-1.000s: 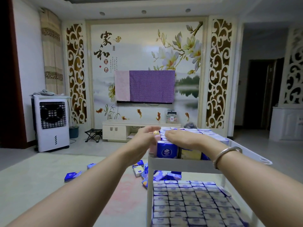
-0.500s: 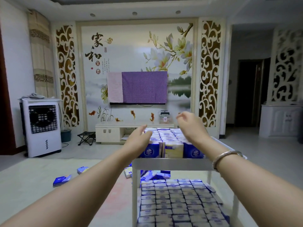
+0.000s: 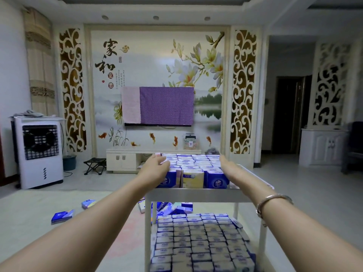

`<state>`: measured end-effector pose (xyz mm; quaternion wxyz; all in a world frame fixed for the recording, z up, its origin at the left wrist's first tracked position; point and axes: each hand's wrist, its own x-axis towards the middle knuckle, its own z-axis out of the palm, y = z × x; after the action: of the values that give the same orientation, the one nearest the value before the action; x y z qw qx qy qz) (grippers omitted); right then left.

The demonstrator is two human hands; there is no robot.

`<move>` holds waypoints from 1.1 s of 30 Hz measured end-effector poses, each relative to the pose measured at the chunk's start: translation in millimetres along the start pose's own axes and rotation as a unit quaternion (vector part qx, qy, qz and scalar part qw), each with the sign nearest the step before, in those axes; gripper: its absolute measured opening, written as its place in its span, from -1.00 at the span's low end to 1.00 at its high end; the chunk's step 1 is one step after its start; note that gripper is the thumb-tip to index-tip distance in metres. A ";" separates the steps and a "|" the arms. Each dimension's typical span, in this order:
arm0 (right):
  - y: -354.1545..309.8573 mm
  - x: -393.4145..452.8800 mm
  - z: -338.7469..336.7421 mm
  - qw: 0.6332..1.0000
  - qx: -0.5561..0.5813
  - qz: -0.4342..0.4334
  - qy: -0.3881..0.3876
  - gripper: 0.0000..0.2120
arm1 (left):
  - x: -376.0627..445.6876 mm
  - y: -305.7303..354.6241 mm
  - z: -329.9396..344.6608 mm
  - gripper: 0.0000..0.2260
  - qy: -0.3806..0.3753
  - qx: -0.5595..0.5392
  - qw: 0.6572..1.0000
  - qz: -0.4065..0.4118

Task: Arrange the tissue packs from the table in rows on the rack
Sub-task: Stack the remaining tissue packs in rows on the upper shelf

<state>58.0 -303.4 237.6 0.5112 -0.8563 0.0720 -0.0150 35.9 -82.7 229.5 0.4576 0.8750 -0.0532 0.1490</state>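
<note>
Top-shelf tissue packs [image 3: 193, 167] btwn left hand [image 3: 157, 167] & right hand [image 3: 228, 169].

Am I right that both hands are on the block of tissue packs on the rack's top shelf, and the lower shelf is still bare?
Not quite. The head view shows the left hand and right hand at the sides of the block of tissue packs on the top shelf, but the lower shelf is not bare: rows of packs cover it.
</note>
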 end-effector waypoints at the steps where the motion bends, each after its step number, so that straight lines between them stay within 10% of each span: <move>1: 0.9 -1.5 1.1 0.999 -0.015 -0.010 0.031 -0.42 | -2.6 1.9 -2.0 -0.64 0.000 -0.004 1.000 -0.008; 7: -8.7 -47.6 18.2 0.928 -0.172 -0.270 0.192 -0.56 | -29.4 11.9 -25.6 -0.59 0.031 -0.053 0.998 0.006; 16: -56.2 -124.4 151.9 0.839 -0.184 -0.512 0.006 -0.66 | -86.5 -85.0 -111.5 -0.70 0.112 -0.028 0.992 -0.057; 33: 7.3 60.0 437.5 0.897 -0.297 -0.310 -0.110 -0.51 | 20.2 -387.0 -127.9 -0.49 0.103 0.179 0.967 -0.148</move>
<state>160.0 67.0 19.8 0.2077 -0.9433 -0.2529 -0.0561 116.7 245.3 0.6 0.3139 0.9205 0.1523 0.1760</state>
